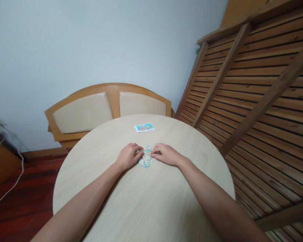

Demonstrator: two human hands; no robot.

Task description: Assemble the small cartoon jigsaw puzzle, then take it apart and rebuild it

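A small heap of jigsaw puzzle pieces, mostly pale with some turquoise ones, lies on the round table between my hands. At its left edge is my left hand, fingers bent and touching the heap, with a gap showing between thumb and forefinger. From the other side my right hand reaches in, its thumb and fingertips drawn together at the heap's right edge. Whatever lies between those fingertips is too small to make out. Beyond the heap, a picture card with a turquoise background and cartoon figures lies flat.
The round, pale wooden table carries both forearms. Behind it a headboard with cream panels stands against the wall. A slatted wooden frame leans along the right. At left, a white cable hangs to the reddish floor.
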